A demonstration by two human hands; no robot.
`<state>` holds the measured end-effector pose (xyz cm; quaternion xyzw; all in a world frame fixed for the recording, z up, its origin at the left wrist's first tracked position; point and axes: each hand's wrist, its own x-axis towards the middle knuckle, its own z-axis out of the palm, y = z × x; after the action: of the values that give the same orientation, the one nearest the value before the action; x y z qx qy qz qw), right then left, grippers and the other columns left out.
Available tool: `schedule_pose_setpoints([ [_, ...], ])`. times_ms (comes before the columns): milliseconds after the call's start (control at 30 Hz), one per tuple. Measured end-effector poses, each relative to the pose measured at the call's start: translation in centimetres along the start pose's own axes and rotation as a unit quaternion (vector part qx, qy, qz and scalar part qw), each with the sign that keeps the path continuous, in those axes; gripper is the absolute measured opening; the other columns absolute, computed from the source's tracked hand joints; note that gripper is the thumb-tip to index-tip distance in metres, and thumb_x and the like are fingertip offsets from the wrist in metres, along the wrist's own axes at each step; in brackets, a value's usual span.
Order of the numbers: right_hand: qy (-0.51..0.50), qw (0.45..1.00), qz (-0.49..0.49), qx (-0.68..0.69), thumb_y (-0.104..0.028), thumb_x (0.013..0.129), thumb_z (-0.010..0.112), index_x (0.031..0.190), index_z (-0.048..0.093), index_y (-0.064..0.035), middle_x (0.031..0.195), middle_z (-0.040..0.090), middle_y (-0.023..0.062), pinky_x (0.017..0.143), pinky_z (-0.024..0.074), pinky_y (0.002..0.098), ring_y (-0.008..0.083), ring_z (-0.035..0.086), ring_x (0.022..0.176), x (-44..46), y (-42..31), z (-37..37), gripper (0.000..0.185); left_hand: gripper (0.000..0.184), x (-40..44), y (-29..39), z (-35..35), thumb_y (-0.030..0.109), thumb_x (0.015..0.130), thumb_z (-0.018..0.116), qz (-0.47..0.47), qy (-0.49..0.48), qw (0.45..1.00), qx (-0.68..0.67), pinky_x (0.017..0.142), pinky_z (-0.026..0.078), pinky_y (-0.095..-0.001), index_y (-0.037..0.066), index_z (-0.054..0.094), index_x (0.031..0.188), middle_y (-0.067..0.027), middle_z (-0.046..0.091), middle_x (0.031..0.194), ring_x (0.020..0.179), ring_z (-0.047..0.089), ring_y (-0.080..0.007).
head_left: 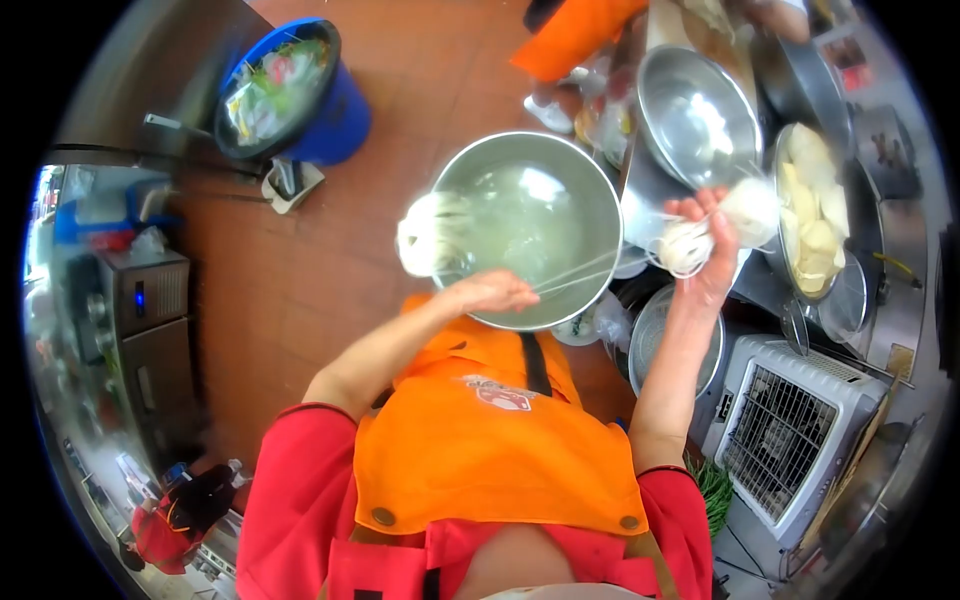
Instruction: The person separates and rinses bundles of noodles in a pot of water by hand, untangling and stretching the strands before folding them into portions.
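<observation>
A big metal pot [470, 157] of cloudy water stands in front of me. My left hand [492, 292] is over its near rim, fingers pinched on thin white strands that look like noodles. These strands stretch across the pot to my right hand [708, 245], which holds a loose bundle of white noodles [684, 248]. Another pale, blurred clump [750, 212] lies just beside that hand; whether it is held I cannot tell. At the pot's left rim there is a further white bundle of noodles [430, 235], smeared by motion.
A steel bowl [700, 115] and a bowl of pale yellow pieces [808, 215] sit on the right. Below them are a strainer [655, 345] and a grey grilled appliance [785, 435]. A blue waste bin [345, 125] stands back left. Another person's orange apron [575, 40] shows at the top.
</observation>
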<state>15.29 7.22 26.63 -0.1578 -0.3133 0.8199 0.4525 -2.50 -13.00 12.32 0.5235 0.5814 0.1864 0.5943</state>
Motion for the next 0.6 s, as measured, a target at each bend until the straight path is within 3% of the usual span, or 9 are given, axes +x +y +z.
schedule_pose_setpoints([
  [167,-0.030,0.998,-0.042,-0.039,-0.006,0.078,0.064,0.109,0.045,-0.0059,0.090,0.051,0.0040,0.089,0.0438,0.0437,0.0157,0.054,0.079,1.0,-3.5,3.6,0.036,0.037,0.8,-2.2,0.0,0.041,0.092,0.048,-0.025,-0.004,0.997,0.074,0.077,0.047,-0.0391,0.009,0.067,0.088,-0.0114,0.066,0.083,0.082,0.061,-0.0310],
  [400,-0.149,0.983,-0.085,-0.065,-0.005,0.078,0.062,0.109,0.042,-0.0054,0.090,0.048,0.0036,0.092,0.0391,0.0435,0.0150,0.053,0.079,1.9,-8.7,8.8,0.037,0.034,3.3,-3.9,0.3,0.042,0.089,0.051,-0.030,0.033,0.978,0.204,0.080,0.047,-0.0402,0.012,0.068,0.092,-0.0118,0.066,0.093,0.090,0.060,-0.0325],
  [600,-0.220,0.972,-0.055,0.063,0.000,0.076,0.059,0.107,0.041,-0.0051,0.090,0.046,0.0033,0.093,0.0334,0.0456,0.0138,0.054,0.078,3.0,-13.1,12.3,0.036,0.034,4.7,-6.2,0.5,0.043,0.087,0.054,-0.106,0.012,0.955,0.277,0.081,0.047,-0.0421,0.013,0.069,0.095,-0.0116,0.066,0.097,0.094,0.061,-0.0327],
])
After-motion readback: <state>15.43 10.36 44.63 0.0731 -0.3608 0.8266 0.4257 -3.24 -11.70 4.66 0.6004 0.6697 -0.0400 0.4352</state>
